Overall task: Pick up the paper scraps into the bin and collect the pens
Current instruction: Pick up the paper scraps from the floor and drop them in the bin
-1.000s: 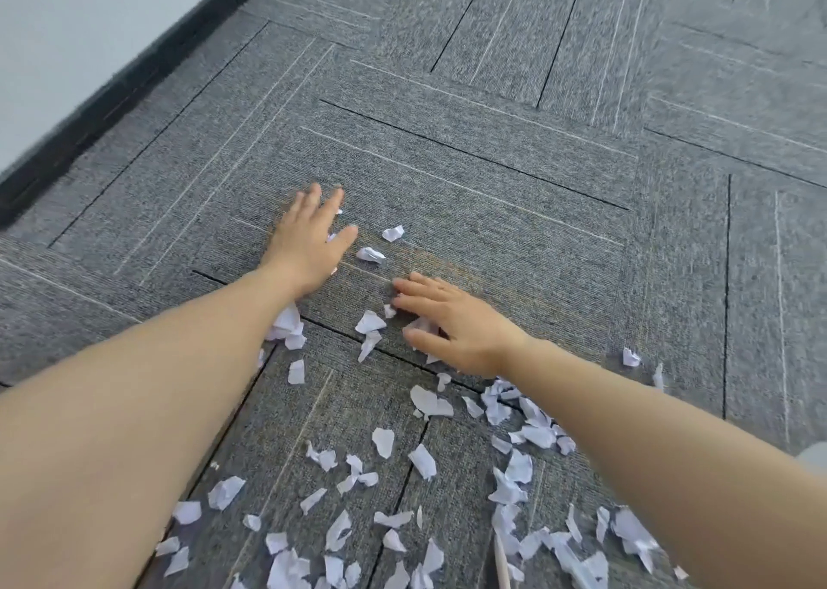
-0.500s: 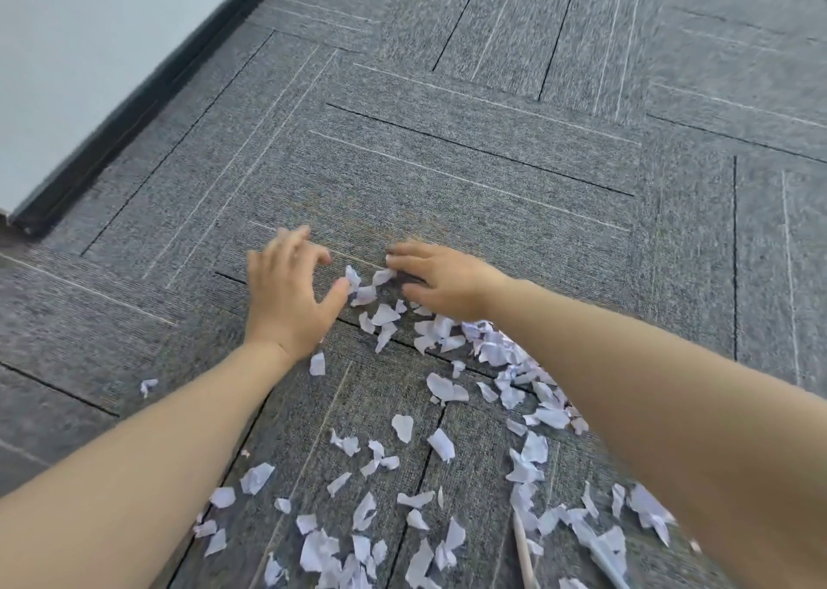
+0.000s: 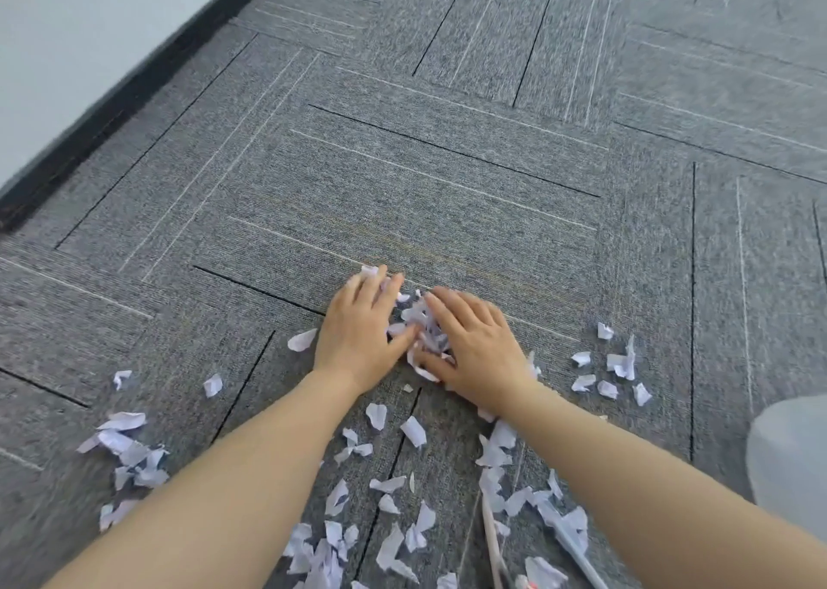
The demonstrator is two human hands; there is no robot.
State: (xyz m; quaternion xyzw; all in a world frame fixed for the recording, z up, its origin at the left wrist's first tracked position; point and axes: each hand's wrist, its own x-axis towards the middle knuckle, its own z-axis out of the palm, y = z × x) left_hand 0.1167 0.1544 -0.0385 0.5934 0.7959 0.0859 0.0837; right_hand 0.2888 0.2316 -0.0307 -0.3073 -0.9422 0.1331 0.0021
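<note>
Here both flat, unclenched hands, left hand (image 3: pixel 360 335) and right hand (image 3: pixel 476 351), press paper scraps (image 3: pixel 423 327) between them.

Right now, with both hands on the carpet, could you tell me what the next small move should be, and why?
Probably close both hands together and scoop. The left hand and right hand lie flat on either side of a gathered clump of scraps, which sits between them on the carpet, not yet lifted.

Office-type floor: grey carpet tiles (image 3: pixel 447 177), black skirting (image 3: pixel 134 92).
</note>
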